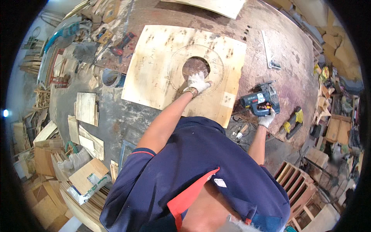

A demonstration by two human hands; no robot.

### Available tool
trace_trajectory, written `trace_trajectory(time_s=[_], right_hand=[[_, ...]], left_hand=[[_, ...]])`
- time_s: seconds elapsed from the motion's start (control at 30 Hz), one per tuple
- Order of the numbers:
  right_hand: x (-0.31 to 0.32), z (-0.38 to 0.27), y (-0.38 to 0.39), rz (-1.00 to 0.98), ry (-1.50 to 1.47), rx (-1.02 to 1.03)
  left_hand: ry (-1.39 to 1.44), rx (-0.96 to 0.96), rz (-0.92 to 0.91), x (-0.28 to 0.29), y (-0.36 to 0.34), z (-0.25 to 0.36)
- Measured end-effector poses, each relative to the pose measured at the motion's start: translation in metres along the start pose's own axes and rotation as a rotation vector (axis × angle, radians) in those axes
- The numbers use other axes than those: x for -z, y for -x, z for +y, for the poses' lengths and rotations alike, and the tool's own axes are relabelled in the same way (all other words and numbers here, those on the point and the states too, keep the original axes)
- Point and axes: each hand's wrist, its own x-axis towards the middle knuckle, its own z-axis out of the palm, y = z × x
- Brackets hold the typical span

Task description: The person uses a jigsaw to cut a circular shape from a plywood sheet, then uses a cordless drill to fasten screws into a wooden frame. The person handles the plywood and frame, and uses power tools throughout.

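Observation:
A pale plywood sheet [154,73] lies in front of me, with a round hole cut through it and pencilled circles drawn around the hole. My left hand [198,82], in a white work glove, rests at the hole's near edge. Its fingers stretch over the opening and its thumb is spread to the right. Just right of the sheet, my gloved right hand [266,118] is wrapped round the handle of a dark blue jigsaw [259,101]. The jigsaw is tilted on its side, its metal base facing away from me. The fingers partly show through the handle.
A metal try square [268,52] lies at the far right of the worktop. A yellow and black tool [292,123] lies right of my right hand. Left of the sheet are a red drill [123,43], a bluish cylinder [112,78] and scrap boards [87,108]. A wooden crate [295,179] stands at lower right.

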Motion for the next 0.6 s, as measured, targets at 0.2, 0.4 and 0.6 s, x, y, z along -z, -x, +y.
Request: trace_trajectory(time_s=[0.2,0.4,0.6], right_hand=[[-0.01,0.003,0.006,0.037,0.0,-0.032],[-0.025,0.018,0.004,0.396,0.451,0.203],[-0.038,0.054,0.066,0.433,0.672,0.159]], left_hand=[[0.073,0.055,-0.184,0.029,-0.01,0.009],[0.066,-0.029,-0.361,0.039,-0.034,0.008],[0.326,-0.116,-0.183,0.074,-0.011,0.018]])
